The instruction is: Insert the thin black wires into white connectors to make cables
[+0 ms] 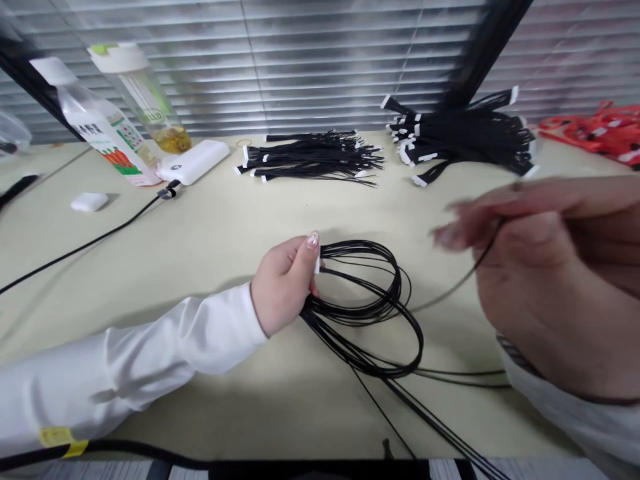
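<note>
My left hand [285, 283] is closed round a coiled bundle of thin black wires [395, 293], thumb on top. A small white piece, perhaps a connector, shows at the thumb's edge. The loops spread to the right of the hand, and loose wire ends run down past the table's front edge. Close to the camera at the right, my right hand [545, 267] pinches one thin black wire [463, 280] between thumb and fingers. That wire leads back to the coil. The right fingertips are slightly blurred.
Black cables with white connectors [310, 157] lie at the back, beside a thicker pile of black cables [460, 137]. Red items [600, 133] sit far right. Two bottles [107, 127], a white power bank [195, 162] and a white case [90, 201] stand or lie left.
</note>
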Demonstrator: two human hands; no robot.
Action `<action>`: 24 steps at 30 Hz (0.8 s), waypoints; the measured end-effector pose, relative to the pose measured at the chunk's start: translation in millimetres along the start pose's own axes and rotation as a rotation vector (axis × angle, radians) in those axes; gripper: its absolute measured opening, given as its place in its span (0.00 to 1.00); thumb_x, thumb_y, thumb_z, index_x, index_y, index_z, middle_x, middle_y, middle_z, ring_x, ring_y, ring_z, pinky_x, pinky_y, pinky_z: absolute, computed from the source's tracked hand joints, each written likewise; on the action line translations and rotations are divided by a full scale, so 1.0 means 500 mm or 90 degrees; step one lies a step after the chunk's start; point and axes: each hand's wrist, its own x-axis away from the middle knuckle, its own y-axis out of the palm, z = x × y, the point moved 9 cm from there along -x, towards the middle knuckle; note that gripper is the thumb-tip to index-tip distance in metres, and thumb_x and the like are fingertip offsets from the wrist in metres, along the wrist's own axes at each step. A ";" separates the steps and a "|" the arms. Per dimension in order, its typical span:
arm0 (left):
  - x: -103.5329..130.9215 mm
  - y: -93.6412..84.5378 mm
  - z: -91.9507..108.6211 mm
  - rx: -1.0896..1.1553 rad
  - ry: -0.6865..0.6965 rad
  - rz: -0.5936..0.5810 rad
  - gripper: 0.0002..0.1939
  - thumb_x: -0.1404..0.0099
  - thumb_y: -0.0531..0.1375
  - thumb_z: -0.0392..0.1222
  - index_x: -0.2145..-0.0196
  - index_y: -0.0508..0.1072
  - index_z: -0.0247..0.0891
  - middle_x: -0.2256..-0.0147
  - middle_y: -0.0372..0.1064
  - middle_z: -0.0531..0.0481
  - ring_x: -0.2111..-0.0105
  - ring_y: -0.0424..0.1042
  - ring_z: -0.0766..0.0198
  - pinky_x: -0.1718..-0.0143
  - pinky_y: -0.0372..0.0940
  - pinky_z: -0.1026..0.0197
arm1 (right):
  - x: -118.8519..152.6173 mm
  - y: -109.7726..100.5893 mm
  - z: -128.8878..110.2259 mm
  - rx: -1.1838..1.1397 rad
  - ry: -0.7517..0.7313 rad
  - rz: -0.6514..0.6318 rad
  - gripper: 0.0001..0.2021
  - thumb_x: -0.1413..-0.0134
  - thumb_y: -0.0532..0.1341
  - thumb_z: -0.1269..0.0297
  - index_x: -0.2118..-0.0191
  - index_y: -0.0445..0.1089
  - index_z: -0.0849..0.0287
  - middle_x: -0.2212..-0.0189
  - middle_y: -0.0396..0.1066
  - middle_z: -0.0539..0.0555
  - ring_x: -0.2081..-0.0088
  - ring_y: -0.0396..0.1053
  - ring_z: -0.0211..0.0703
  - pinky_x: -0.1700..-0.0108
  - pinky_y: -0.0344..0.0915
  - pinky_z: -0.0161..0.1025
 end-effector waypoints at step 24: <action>0.014 0.020 0.017 -0.027 0.044 -0.087 0.21 0.33 0.45 0.49 0.80 0.59 0.38 0.87 0.57 0.57 0.87 0.61 0.72 0.84 0.57 0.70 | 0.062 0.145 0.032 0.283 -0.040 -0.423 0.11 0.42 0.54 0.68 0.73 0.70 0.59 0.80 0.69 0.47 0.78 0.64 0.31 0.74 0.54 0.31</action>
